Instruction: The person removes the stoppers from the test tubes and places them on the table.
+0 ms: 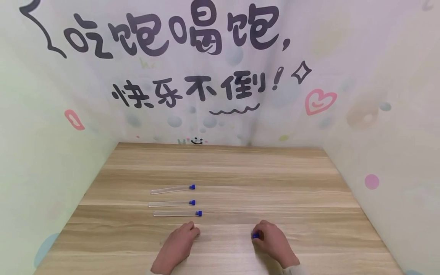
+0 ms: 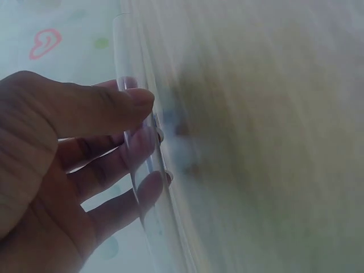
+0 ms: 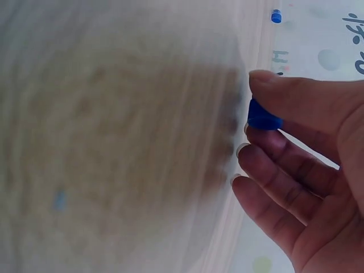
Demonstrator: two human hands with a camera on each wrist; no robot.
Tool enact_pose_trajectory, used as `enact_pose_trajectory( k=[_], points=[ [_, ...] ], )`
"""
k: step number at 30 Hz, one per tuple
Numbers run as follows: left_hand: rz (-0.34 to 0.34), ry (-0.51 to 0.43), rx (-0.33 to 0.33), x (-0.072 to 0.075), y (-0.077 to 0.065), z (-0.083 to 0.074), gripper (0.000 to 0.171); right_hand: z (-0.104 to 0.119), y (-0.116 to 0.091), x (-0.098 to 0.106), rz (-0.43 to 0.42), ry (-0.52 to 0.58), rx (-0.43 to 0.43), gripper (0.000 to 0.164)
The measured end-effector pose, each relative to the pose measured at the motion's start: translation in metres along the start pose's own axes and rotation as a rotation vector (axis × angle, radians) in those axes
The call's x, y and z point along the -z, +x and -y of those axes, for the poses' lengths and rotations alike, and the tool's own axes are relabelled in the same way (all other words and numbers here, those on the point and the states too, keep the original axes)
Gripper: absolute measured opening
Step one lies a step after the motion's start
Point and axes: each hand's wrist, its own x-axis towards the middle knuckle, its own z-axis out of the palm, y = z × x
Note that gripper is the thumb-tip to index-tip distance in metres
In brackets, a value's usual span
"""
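Note:
My left hand (image 1: 178, 242) is low on the wooden table, left of the middle. Between its thumb and fingers it pinches a clear test tube (image 2: 128, 48), which is hard to make out in the head view. Across a gap to the right, my right hand (image 1: 274, 240) holds a small blue cap (image 3: 263, 118) between thumb and index finger, its other fingers loosely bent. Cap and tube are apart. Beyond the left hand lie a near capped test tube (image 1: 175, 214), a middle one (image 1: 168, 204) and a far one (image 1: 171, 190), their blue caps pointing right.
The wood-grain tabletop (image 1: 268, 179) reaches back to a white printed wall (image 1: 165, 118) with dark lettering. Pale side walls stand along the left (image 1: 44, 164) and right (image 1: 395, 152) edges of the table.

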Motion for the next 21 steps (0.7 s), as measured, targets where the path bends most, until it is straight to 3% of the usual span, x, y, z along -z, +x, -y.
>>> enact_pose_trajectory(
  k=[13,21],
  points=[
    [0.036,0.021,0.009,-0.0027,0.0002,0.0011,0.011,-0.0015,-0.0007,-0.0002,-0.001,-0.011,0.018,0.014],
    [0.021,0.014,0.0,-0.0027,-0.0001,0.0015,0.014,-0.0021,-0.001,0.0,0.004,0.001,0.017,0.015]
  ],
)
